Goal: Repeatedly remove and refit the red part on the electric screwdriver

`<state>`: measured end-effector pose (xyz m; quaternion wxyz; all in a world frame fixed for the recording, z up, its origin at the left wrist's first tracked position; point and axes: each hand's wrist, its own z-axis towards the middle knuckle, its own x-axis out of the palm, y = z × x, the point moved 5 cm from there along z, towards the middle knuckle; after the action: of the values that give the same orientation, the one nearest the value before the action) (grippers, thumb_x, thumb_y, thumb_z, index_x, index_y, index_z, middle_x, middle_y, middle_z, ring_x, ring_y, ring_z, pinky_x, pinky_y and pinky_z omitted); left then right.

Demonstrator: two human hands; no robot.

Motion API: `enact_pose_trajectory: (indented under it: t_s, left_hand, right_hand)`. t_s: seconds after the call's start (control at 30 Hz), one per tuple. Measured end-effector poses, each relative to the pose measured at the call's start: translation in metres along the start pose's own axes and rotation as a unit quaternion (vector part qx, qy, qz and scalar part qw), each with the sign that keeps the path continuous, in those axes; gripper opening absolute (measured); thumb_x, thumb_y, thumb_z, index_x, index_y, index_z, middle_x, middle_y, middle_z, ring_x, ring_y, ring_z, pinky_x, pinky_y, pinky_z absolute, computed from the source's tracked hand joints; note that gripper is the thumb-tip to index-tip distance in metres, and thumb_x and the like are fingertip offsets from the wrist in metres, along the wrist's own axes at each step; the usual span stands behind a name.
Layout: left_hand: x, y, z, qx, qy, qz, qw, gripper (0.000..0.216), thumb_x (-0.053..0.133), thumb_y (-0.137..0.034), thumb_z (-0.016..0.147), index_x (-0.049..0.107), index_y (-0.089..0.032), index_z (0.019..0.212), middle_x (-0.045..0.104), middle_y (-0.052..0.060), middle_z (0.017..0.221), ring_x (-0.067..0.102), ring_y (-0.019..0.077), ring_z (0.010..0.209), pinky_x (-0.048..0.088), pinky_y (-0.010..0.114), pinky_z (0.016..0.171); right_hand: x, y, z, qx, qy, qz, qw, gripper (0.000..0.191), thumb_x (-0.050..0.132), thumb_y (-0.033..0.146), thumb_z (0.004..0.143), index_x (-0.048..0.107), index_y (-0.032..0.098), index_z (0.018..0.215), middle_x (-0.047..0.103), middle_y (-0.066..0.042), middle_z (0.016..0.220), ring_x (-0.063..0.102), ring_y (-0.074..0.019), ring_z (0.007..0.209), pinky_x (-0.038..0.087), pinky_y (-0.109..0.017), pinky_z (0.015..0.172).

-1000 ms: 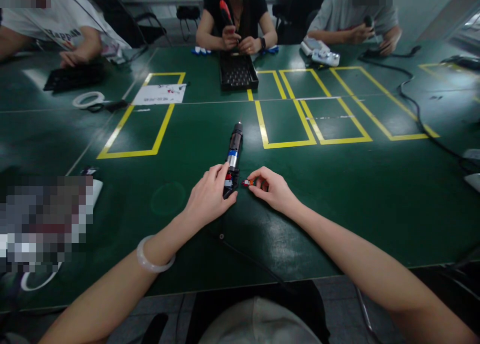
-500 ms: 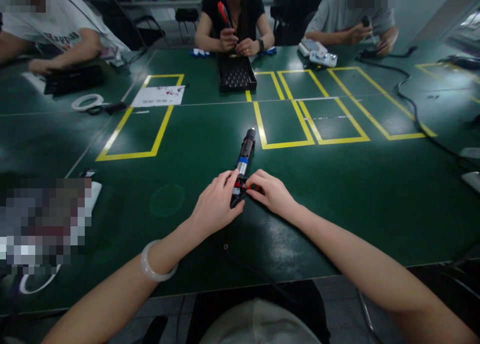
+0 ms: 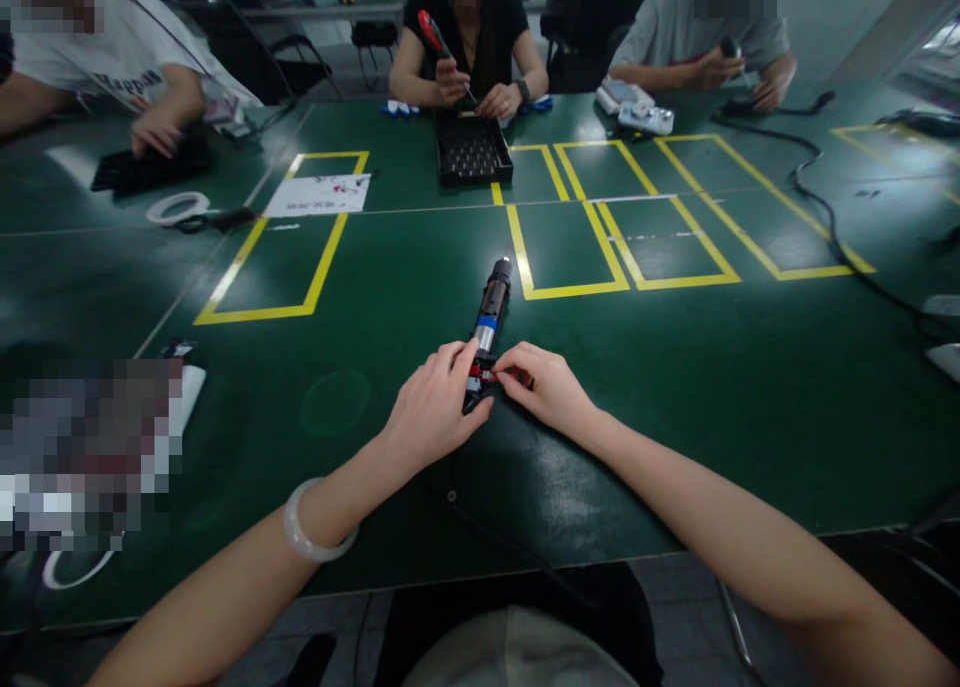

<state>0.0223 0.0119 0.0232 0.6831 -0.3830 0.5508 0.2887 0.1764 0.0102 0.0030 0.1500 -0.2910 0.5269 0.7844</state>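
Observation:
On the green table before me lies an electric screwdriver (image 3: 491,307), its bit end pointing away and its dark body banded with blue and silver. Its near end looks opened up, with red and grey parts exposed. My left hand (image 3: 431,402) is closed on that near end from the left side, thumb below and fingers above. From the right, my right hand (image 3: 551,387) pinches at the exposed parts with thumb and forefinger. Something red and dark shows under its fingers, too covered to name.
Yellow tape rectangles (image 3: 574,292) mark the table. Across it, a person holds a red-handled tool (image 3: 431,32) over a black tray (image 3: 476,172). A paper sheet (image 3: 319,195) and tape roll (image 3: 178,207) lie left. A black cable (image 3: 825,207) runs along the right.
My right fingertips have shifted slightly at the screwdriver's near end; my left hand stays in place. Across the table, the red-handled tool tilts further left, and the left person's hand has moved right.

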Motion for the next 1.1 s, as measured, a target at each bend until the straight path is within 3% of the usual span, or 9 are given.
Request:
enact_pose_trajectory:
  t_s: [0.27, 0.6, 0.77, 0.93, 1.1]
  left_hand:
    - [-0.004, 0.0, 0.017, -0.046, 0.02, 0.072, 0.996, 0.06, 0.05, -0.054, 0.092, 0.043, -0.022, 0.142, 0.057, 0.014, 0.112, 0.062, 0.0285, 0.096, 0.051, 0.036, 0.073]
    - [-0.012, 0.008, 0.018, -0.044, 0.03, 0.135, 0.989, 0.062, 0.052, -0.053, 0.091, 0.042, -0.024, 0.145, 0.056, 0.015, 0.115, 0.059, 0.031, 0.1, 0.05, 0.039, 0.078]
    - [-0.02, 0.05, 0.017, -0.103, 0.046, 0.152, 0.982, 0.065, 0.047, -0.058, 0.092, 0.041, -0.024, 0.146, 0.054, 0.016, 0.12, 0.059, 0.0336, 0.102, 0.05, 0.042, 0.08]
    - [-0.033, 0.116, 0.016, -0.194, 0.054, 0.139, 0.97, 0.071, 0.039, -0.062, 0.092, 0.037, -0.021, 0.15, 0.051, 0.02, 0.126, 0.057, 0.038, 0.107, 0.051, 0.047, 0.079]
    - [-0.047, 0.182, 0.01, -0.275, 0.052, 0.114, 0.953, 0.074, 0.034, -0.067, 0.092, 0.034, -0.022, 0.152, 0.046, 0.021, 0.134, 0.051, 0.0399, 0.116, 0.048, 0.055, 0.088]
  right_hand:
    - [-0.003, -0.004, 0.0, 0.012, -0.01, 0.021, 1.0, 0.008, 0.055, 0.017, 0.088, 0.062, 0.02, 0.089, 0.062, 0.0, 0.075, 0.056, -0.0126, 0.064, 0.044, -0.025, 0.065]
    - [0.002, 0.002, -0.001, -0.013, 0.018, 0.046, 0.999, 0.009, 0.052, 0.015, 0.089, 0.06, 0.02, 0.09, 0.061, -0.003, 0.088, 0.056, -0.0135, 0.072, 0.045, -0.026, 0.067]
    - [0.0, 0.003, -0.001, -0.011, 0.031, 0.056, 0.998, 0.01, 0.051, 0.015, 0.091, 0.06, 0.02, 0.092, 0.062, -0.004, 0.094, 0.057, -0.0136, 0.074, 0.046, -0.026, 0.067]
    - [0.0, 0.002, -0.001, -0.018, 0.035, 0.064, 0.997, 0.011, 0.051, 0.015, 0.091, 0.06, 0.02, 0.092, 0.063, -0.005, 0.095, 0.057, -0.0134, 0.074, 0.046, -0.026, 0.067]
    - [0.0, 0.0, -0.001, -0.01, 0.036, 0.064, 0.997, 0.011, 0.051, 0.016, 0.092, 0.061, 0.02, 0.093, 0.063, -0.005, 0.096, 0.058, -0.0136, 0.075, 0.046, -0.026, 0.066]
